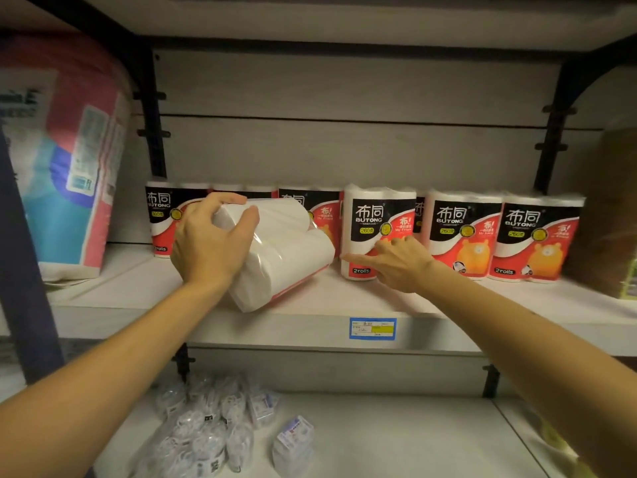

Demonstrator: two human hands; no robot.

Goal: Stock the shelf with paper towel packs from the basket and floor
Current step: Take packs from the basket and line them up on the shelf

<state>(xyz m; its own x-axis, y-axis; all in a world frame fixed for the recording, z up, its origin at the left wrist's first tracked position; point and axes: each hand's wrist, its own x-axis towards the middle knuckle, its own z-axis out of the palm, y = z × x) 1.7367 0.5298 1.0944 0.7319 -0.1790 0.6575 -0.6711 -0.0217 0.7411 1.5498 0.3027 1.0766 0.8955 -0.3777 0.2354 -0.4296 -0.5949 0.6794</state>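
Now my left hand (210, 239) grips a tilted pack (275, 250) of paper towels, fingers and thumb curled over its upper end, while its lower end rests on the shelf (241, 326) near the front edge. My right hand (396, 260) lies with fingers straight against the base of the upright pack (375, 229) just to the right, touching its front without closing round it.

Behind and beside these, a row of standing packs (503, 232) runs along the shelf, labels facing out. The gap I am aiming for sits between the upright pack under my right hand and the pack at the left end (160, 219).

To do this well, I judge I should tip the tilted pack upright before sliding it, since the plastic wrap looks slippery and the rolls inside are soft enough to squash. Its plain white side faces me, so it likely needs turning until the label shows. My right hand should steady its neighbour so it does not topple as I push in. I would then square the front with the others.

A blue price tag (373, 328) marks the shelf edge, and small clear packets (213, 432) lie on the shelf below.
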